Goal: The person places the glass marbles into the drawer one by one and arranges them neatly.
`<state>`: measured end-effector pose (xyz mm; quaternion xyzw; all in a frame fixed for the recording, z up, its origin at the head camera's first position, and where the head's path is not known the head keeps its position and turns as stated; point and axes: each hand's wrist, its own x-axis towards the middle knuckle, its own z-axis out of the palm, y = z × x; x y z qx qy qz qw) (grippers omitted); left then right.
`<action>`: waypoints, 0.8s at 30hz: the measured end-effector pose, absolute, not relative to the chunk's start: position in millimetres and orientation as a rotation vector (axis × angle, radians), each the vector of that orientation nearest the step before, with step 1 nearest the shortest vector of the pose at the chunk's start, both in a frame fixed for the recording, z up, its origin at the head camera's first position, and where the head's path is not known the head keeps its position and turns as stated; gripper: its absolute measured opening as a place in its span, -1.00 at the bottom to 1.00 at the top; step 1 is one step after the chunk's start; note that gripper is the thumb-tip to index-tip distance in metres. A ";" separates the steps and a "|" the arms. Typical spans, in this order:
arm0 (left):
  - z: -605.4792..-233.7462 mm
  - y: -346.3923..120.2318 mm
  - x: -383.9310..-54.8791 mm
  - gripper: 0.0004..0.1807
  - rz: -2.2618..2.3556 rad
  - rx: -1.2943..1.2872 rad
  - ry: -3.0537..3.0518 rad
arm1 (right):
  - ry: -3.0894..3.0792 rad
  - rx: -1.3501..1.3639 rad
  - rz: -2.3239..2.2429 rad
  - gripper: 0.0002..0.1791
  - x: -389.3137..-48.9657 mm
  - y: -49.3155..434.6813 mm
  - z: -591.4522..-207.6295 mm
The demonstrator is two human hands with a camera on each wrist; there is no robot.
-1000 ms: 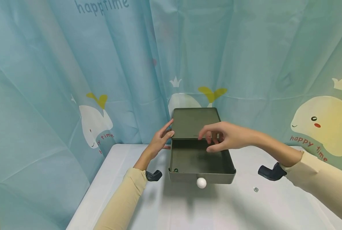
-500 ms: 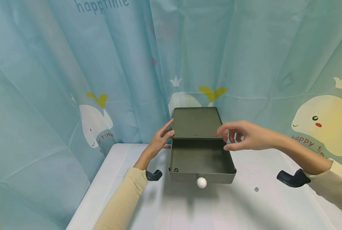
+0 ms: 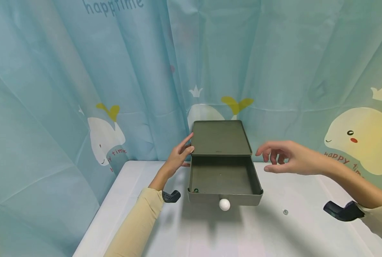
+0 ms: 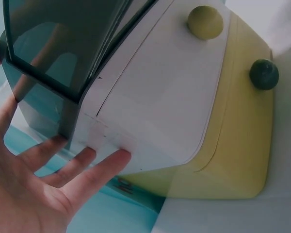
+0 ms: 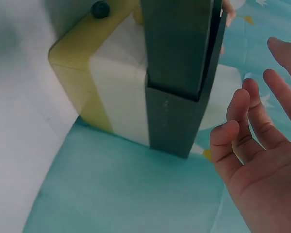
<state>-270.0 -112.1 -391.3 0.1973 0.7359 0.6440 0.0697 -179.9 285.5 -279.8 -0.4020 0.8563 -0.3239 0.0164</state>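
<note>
A small drawer cabinet has a dark green top tier (image 3: 221, 137), a white middle tier (image 4: 160, 92) and a yellow bottom tier (image 4: 245, 121). Its green top drawer (image 3: 224, 198) is pulled out towards me, with a white knob (image 3: 224, 204) on the front. A small green item (image 3: 195, 190) lies in that drawer's front left corner, too small to identify. My left hand (image 3: 176, 159) rests on the cabinet's left side, fingers spread over the green and white tiers. To the right of the cabinet, my right hand (image 3: 284, 157) hovers with loosely bent fingers, holding nothing.
A small round clear or grey piece (image 3: 285, 212) lies on the white tabletop (image 3: 274, 235), right of the drawer. Behind the cabinet hangs a blue curtain (image 3: 152, 71) with whale prints. The lower drawers carry a yellow knob (image 4: 205, 23) and a green knob (image 4: 264, 74).
My right hand has moved right, from above the pulled-out drawer to beside the cabinet. The left hand, the cabinet and the drawer have stayed in place.
</note>
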 end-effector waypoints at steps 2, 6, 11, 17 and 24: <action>-391.3 -112.3 -270.2 -0.33 1.939 0.596 2.214 | 2.675 -1.239 -1.025 -0.61 -178.2 290.6 -284.6; -390.4 -112.5 -269.9 -0.31 1.936 0.600 2.217 | 2.691 -1.232 -1.068 -0.60 -174.4 300.8 -295.6; -390.2 -112.3 -269.7 -0.30 1.930 0.599 2.218 | 2.697 -1.251 -1.114 -0.58 -169.8 312.2 -310.5; -390.9 -112.2 -270.5 -0.31 1.932 0.593 2.230 | 2.689 -1.229 -1.168 -0.55 -165.7 323.8 -328.4; -391.2 -112.4 -270.2 -0.31 1.931 0.598 2.227 | 2.727 -1.151 -1.181 -0.58 -157.8 336.3 -352.5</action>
